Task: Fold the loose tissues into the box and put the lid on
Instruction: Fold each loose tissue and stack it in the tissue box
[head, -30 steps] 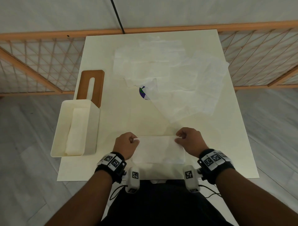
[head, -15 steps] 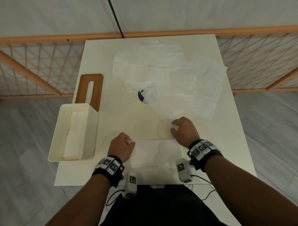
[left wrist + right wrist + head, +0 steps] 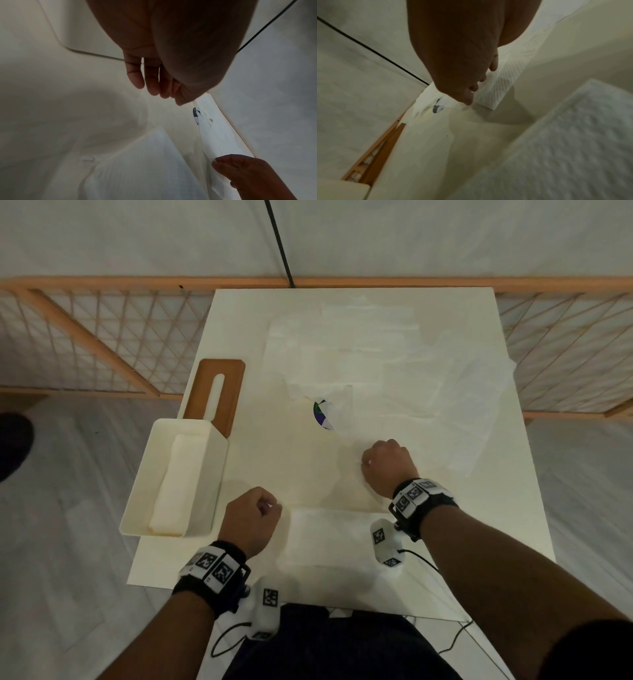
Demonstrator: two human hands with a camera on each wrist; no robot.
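The cream box (image 3: 202,491) stands at the table's left edge with folded tissues (image 3: 178,481) inside. Its brown slotted lid (image 3: 234,392) leans behind it. A folded tissue (image 3: 329,539) lies flat near the front edge, between my wrists. Loose tissues (image 3: 445,405) are spread over the far middle and right. My right hand (image 3: 364,463) pinches the near corner of one loose tissue (image 3: 498,86), which the left wrist view also shows. My left hand (image 3: 270,506) hovers just left of the folded tissue (image 3: 145,169); its fingers (image 3: 154,83) hang loosely curled and hold nothing.
A blue-green sticker (image 3: 320,416) shows partly from under the loose tissues. A wooden lattice fence (image 3: 102,344) runs behind the table on both sides. A black cable (image 3: 279,241) runs up the wall. A dark shoe (image 3: 13,443) is on the floor at far left.
Both hands have let go of the folded tissue. My right hand moved forward and took the loose tissue's near corner. My left hand drew slightly left.
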